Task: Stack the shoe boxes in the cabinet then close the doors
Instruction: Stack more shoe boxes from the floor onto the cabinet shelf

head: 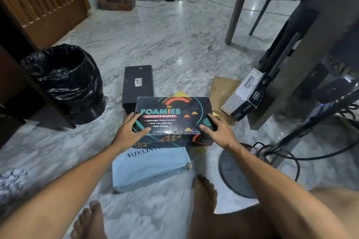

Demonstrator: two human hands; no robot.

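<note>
Between our two hands sits the printed shoe box (172,115), dark with bright lettering, resting across the top of a pale blue box (149,169) that lies on the marble floor (174,44) nearer our feet. Our left hand (129,131) is clamped on the box's left end, thumb laid along the near top edge and fingers wrapped over the lid; our right hand (218,130) grips the right end in mirror fashion, so both hands are grasping this one box. Just beyond the left hand stands a plain black box (138,83); beyond and outward of the right hand a grey patterned box (246,97) leans tilted against a furniture leg, with a brown flat carton (223,91) between it and the held box. We judge the step in hand to be picking up one box from the scattered pile, with nothing yet stacked that we can see. The next move calls for a level two-handed lift and a turn toward the dark wooden panel (11,75) far out past the left hand, which may be the cabinet. Its interior and doors are cut off, so we cannot tell how full it is. A yellow item under the held box is mostly hidden.
</note>
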